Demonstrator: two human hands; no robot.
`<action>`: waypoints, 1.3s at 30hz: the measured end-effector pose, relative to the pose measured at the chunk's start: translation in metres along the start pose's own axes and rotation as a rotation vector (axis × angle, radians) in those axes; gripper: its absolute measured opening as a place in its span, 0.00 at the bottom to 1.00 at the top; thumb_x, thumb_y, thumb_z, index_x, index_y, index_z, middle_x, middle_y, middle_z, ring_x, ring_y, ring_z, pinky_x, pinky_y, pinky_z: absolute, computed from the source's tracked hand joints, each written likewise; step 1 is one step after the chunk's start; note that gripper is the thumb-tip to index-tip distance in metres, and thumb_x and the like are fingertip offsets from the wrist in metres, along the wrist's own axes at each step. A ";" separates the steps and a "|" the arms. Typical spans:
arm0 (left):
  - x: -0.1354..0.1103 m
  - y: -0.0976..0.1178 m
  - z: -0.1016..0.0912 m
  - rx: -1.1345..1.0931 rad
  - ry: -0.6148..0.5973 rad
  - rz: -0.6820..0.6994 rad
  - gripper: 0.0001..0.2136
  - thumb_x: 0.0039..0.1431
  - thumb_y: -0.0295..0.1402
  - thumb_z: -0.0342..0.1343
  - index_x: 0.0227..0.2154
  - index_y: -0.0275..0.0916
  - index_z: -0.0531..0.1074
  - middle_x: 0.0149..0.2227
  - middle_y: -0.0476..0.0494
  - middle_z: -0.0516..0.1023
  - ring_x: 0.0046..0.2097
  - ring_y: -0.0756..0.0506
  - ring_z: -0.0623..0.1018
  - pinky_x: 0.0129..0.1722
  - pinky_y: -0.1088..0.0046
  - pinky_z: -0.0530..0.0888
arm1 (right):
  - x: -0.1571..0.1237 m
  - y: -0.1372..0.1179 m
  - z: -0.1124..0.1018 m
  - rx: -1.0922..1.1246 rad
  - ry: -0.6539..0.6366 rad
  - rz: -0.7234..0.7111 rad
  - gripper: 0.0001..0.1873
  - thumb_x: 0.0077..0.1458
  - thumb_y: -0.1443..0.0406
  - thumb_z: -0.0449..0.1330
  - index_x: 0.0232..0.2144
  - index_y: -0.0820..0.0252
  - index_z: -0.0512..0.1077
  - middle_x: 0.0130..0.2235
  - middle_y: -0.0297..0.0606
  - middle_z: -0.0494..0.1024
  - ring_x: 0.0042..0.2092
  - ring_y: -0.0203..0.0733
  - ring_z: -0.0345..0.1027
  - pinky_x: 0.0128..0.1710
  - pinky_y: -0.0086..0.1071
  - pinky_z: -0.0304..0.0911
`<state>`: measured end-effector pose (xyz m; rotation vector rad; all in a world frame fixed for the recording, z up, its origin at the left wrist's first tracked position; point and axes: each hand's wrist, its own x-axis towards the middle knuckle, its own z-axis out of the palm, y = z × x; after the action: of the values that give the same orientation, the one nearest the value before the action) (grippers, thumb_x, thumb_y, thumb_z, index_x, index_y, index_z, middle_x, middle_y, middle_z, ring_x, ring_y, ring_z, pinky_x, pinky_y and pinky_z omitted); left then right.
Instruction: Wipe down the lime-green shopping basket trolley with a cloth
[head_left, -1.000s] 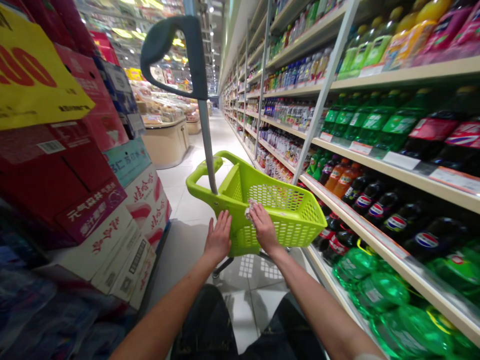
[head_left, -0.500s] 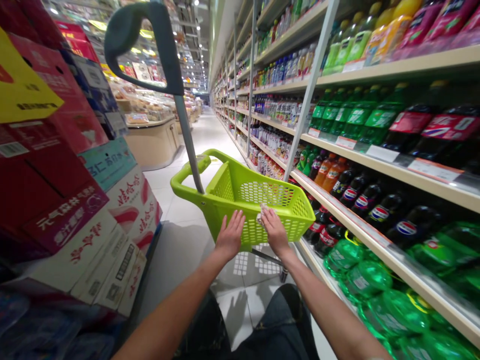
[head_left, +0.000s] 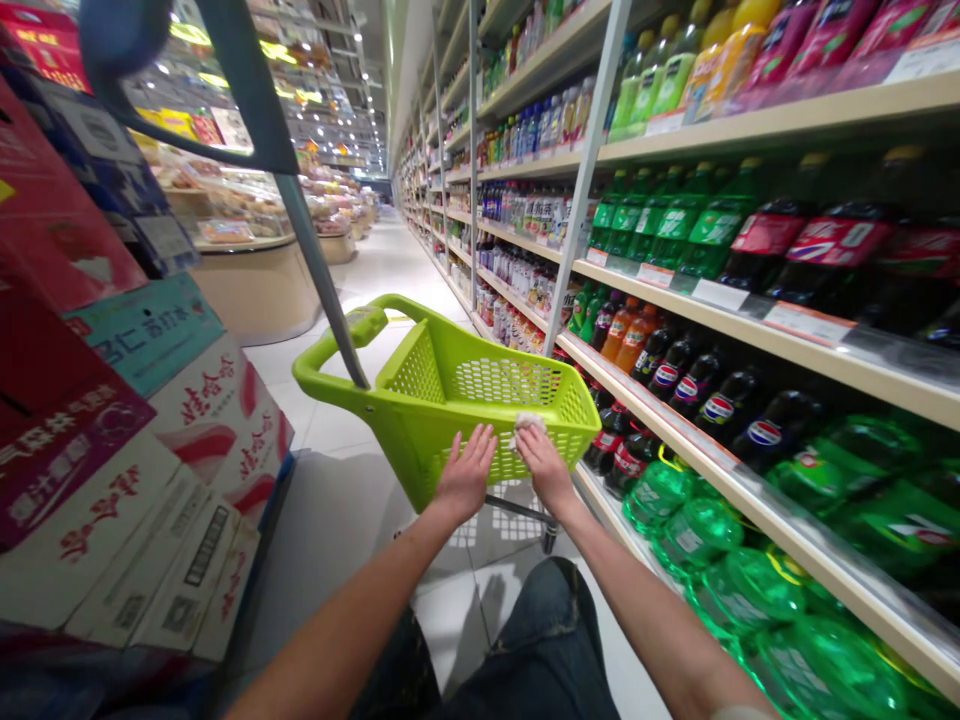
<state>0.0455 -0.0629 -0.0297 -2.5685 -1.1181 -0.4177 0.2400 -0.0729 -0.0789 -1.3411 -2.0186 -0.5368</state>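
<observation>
A lime-green plastic shopping basket (head_left: 420, 445) with perforated walls stands tilted on the floor in front of me. Its grey pull handle (head_left: 311, 265) rises to the upper left. Flat against the near side wall lies my left hand (head_left: 465, 475), fingers stretched out and nothing in it. My right hand (head_left: 547, 468) presses a crumpled whitish cloth (head_left: 529, 422) to the same wall, just below the rim. Part of the cloth shows past the fingertips; the rest is hidden under the hand. The basket's inside is partly visible over the rim.
Shelves (head_left: 660, 385) of bottled drinks line the right side, close to the basket. Stacked drink cartons (head_left: 180, 530) stand on the left. A rounded display counter (head_left: 251, 285) lies farther back beside the tiled aisle (head_left: 390, 240). My knees are below my hands.
The view has shifted, so the basket, cartons and shelves appear farther left. My right hand, with the cloth, has moved slightly along the near wall relative to the basket; my left hand stays spread against it.
</observation>
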 end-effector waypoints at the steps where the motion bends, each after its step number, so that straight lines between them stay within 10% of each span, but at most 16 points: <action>1: 0.002 0.003 0.000 0.007 -0.006 0.016 0.26 0.51 0.24 0.42 0.56 0.33 0.54 0.61 0.41 0.52 0.62 0.44 0.50 0.59 0.56 0.51 | -0.011 0.001 0.004 0.006 -0.039 -0.014 0.21 0.53 0.77 0.46 0.47 0.64 0.67 0.50 0.45 0.70 0.58 0.43 0.52 0.54 0.42 0.57; 18: 0.030 0.029 0.005 0.017 0.040 0.121 0.27 0.50 0.24 0.41 0.56 0.32 0.54 0.61 0.41 0.51 0.62 0.44 0.49 0.59 0.57 0.49 | -0.059 0.022 0.007 -0.024 0.015 0.141 0.26 0.50 0.79 0.43 0.50 0.65 0.65 0.51 0.48 0.68 0.60 0.42 0.48 0.53 0.43 0.58; 25: 0.036 0.030 0.005 0.009 0.001 0.116 0.27 0.51 0.25 0.41 0.56 0.32 0.53 0.61 0.40 0.50 0.62 0.44 0.49 0.59 0.56 0.49 | -0.026 0.043 -0.022 -0.034 0.150 0.224 0.27 0.52 0.76 0.43 0.55 0.62 0.58 0.57 0.45 0.60 0.62 0.42 0.41 0.58 0.46 0.49; 32: 0.036 0.038 0.003 -0.001 -0.019 0.117 0.27 0.51 0.24 0.41 0.56 0.32 0.53 0.61 0.41 0.50 0.62 0.45 0.49 0.59 0.56 0.50 | -0.075 0.043 0.000 -0.010 0.032 0.274 0.32 0.47 0.80 0.42 0.56 0.63 0.57 0.56 0.46 0.62 0.61 0.42 0.43 0.55 0.45 0.55; 39: 0.040 0.030 0.005 -0.030 -0.018 0.097 0.26 0.51 0.24 0.40 0.56 0.30 0.53 0.62 0.39 0.48 0.62 0.43 0.48 0.59 0.54 0.49 | -0.039 0.074 -0.024 -0.059 0.214 0.467 0.27 0.52 0.74 0.42 0.56 0.65 0.56 0.59 0.45 0.56 0.61 0.43 0.43 0.58 0.44 0.48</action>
<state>0.0949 -0.0543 -0.0237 -2.6443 -0.9957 -0.3912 0.3253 -0.0847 -0.0911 -1.6484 -1.4635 -0.4992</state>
